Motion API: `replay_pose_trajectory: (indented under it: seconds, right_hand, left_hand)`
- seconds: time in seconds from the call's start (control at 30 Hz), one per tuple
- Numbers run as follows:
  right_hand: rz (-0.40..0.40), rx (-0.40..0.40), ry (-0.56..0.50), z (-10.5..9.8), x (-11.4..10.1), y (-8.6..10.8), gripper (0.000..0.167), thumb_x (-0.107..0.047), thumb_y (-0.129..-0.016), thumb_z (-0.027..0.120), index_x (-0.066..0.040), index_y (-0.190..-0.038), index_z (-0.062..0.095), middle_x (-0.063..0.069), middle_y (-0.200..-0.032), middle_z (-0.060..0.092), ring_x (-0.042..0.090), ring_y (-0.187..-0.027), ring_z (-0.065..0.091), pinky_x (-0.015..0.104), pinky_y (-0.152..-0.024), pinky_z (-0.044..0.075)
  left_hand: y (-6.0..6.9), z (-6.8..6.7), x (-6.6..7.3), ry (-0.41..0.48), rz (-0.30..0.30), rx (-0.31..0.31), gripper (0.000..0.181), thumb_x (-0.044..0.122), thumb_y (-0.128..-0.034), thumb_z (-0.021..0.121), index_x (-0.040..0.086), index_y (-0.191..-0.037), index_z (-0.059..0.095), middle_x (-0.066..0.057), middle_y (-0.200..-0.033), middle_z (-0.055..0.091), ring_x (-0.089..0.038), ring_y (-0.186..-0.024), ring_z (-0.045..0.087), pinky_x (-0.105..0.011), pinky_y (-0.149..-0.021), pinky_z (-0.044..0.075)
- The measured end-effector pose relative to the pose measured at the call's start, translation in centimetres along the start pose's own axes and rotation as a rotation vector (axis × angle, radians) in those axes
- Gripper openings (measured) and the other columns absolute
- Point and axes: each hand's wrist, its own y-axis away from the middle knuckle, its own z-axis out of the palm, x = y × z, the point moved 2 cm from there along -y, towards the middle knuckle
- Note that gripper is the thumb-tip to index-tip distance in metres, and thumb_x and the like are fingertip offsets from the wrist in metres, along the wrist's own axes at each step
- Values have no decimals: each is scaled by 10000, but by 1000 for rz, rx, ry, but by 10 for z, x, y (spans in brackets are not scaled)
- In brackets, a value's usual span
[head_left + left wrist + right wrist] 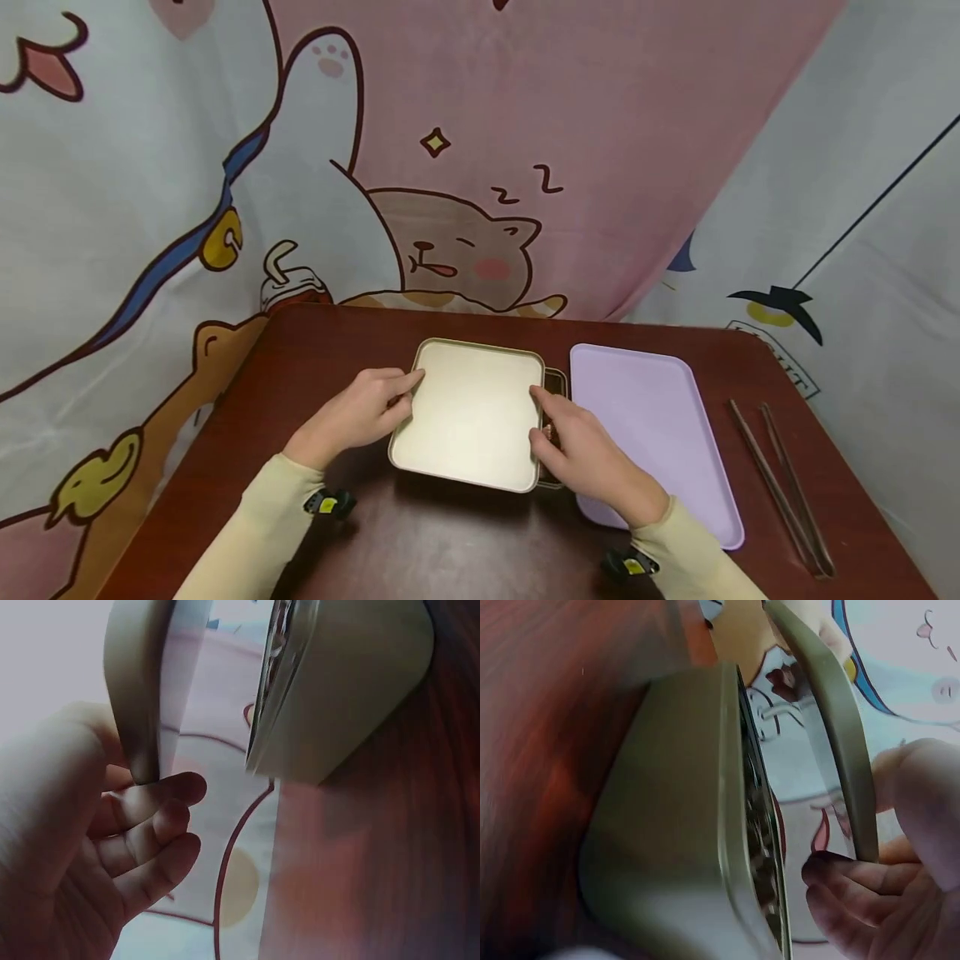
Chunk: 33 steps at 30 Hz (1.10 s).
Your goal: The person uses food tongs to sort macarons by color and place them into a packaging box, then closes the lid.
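Observation:
A pale, square box lid (474, 417) with rounded corners is held level between both hands, above its tin box (557, 481). At its left edge, my left hand (367, 412) grips the rim with thumb and fingers. My right hand (588, 446) pinches the opposite rim. In the right wrist view a gap separates the lid (844, 742) from the open box (667, 817), which stands on the table. Glinting contents show along the box's top, too blurred to identify. The left wrist view also shows the lid (139, 682) apart from the box (367, 682).
A lilac tray (645, 408) lies right of the box, partly under the right forearm. Metal tongs (787, 492) rest farther right on the dark red table (465, 550). A cartoon-printed curtain (615, 150) hangs behind the table.

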Motion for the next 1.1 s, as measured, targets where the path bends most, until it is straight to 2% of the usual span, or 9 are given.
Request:
replay_pose_trajectory:
  seconds: [0.07, 0.17, 0.3, 0.5, 0.6, 0.73, 0.83, 0.97, 1.1]
  right_hand:
    - [-14, 7, 36, -5, 6, 4, 560, -74, -932, 641, 123, -1444, 526, 205, -1271, 696, 229, -1042, 705, 431, -897, 591]
    - [-8, -14, 38, -12, 15, 10, 548, -56, -934, 639, 125, -1439, 529, 211, -1302, 687, 249, -1069, 714, 426, -887, 600]
    - [17, -38, 33, -19, 24, 18, 546, -38, -927, 649, 124, -1435, 533, 119, -1139, 716, 128, -860, 685, 303, -731, 583]
    - [20, -31, 41, -24, 33, 27, 551, -20, -901, 670, 127, -1418, 549, 48, -1025, 701, 110, -851, 660, 261, -680, 545]
    - [29, -23, 26, -24, 35, 29, 537, -10, -893, 678, 113, -1404, 569, 16, -988, 684, 84, -833, 633, 244, -655, 523]
    - [90, -18, -86, -24, 38, 32, 489, -16, -920, 690, 85, -1388, 591, -41, -919, 635, 46, -810, 611, 241, -637, 535]
    - [163, -13, -224, -28, 38, 34, 420, -55, -988, 658, 64, -1387, 603, -41, -884, 619, 45, -771, 604, 255, -608, 535]
    - [243, -1, -397, -36, 37, 36, 346, -50, -1073, 500, 63, -1377, 621, 67, -974, 686, 62, -749, 618, 267, -619, 541]
    - [237, 18, -481, -42, 33, 36, 375, 81, -998, 471, 83, -1332, 642, 114, -1002, 688, 57, -761, 621, 244, -645, 536]
  left_hand:
    - [-5, 6, 4, 8, 1, -2, 420, 36, -953, 599, -89, -1350, 658, 84, -704, 493, -1, -599, 343, -175, -514, 360]
    - [-12, 15, 10, 13, -1, -10, 420, 55, -949, 600, -85, -1340, 667, 88, -703, 505, -7, -604, 363, -176, -529, 374]
    - [-21, 25, 17, 20, -3, -16, 416, 76, -946, 598, -79, -1323, 681, 49, -719, 571, -33, -605, 396, -185, -544, 400]
    - [-27, 37, 24, 25, -3, 4, 396, 97, -935, 615, -67, -1284, 707, -137, -1097, 776, -97, -766, 601, -229, -678, 513]
    - [-27, 40, 24, 59, -42, 7, 367, 107, -917, 633, -26, -1249, 721, -113, -1091, 777, -71, -726, 589, -216, -654, 507]
    - [-25, 41, 23, 170, -107, 8, 258, 125, -911, 670, 68, -1158, 722, 2, -905, 745, -13, -605, 515, -208, -579, 487]
    - [-23, 37, 22, 246, -127, 18, 213, 126, -955, 652, 109, -1149, 739, 45, -917, 750, -13, -645, 553, -242, -627, 516]
    - [-23, 31, 20, 302, -114, 30, 313, 30, -973, 566, 124, -1200, 761, 52, -949, 749, -61, -715, 585, -272, -669, 506]
    - [-24, 26, 22, 341, -76, 42, 390, -57, -890, 597, 108, -1206, 756, 53, -889, 742, -51, -719, 605, -249, -629, 507]
